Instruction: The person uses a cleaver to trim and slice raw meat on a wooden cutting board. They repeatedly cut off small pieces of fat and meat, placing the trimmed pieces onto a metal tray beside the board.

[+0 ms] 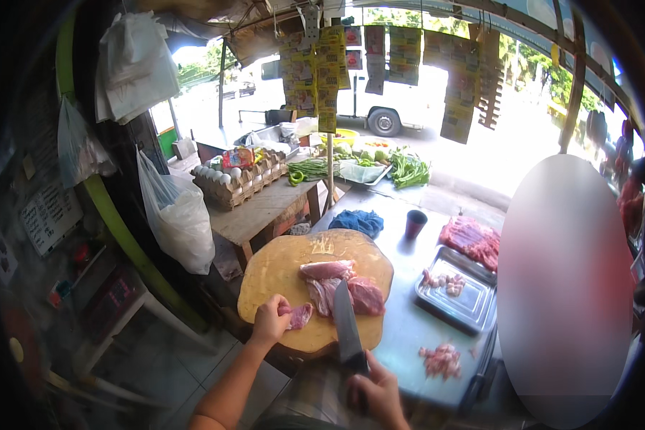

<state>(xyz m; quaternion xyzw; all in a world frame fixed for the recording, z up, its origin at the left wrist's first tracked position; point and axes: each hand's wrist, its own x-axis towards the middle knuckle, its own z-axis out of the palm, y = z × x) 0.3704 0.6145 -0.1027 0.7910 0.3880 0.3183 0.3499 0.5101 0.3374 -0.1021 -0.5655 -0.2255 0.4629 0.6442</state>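
Observation:
On a thick round wooden chopping board (269, 261) lie several large pieces of raw meat (365, 295). My left hand (270, 320) is closed on a small strip of meat (300, 316) at the board's left side, apart from the big pieces. In my right hand (377, 390) is a broad-bladed knife (347, 326), its handle gripped near the board's front edge. The blade points away from me, with its tip up against or over the large pieces; I cannot tell whether it touches them.
Right of the board, a metal table (401, 344) bears a steel tray (457, 315) with meat bits, a meat slab (471, 241), a small meat pile (441, 360) and a dark cup (415, 224). A blue cloth (357, 223) lies behind the board. Egg trays (240, 188) stand far left. A blurred shape fills the right.

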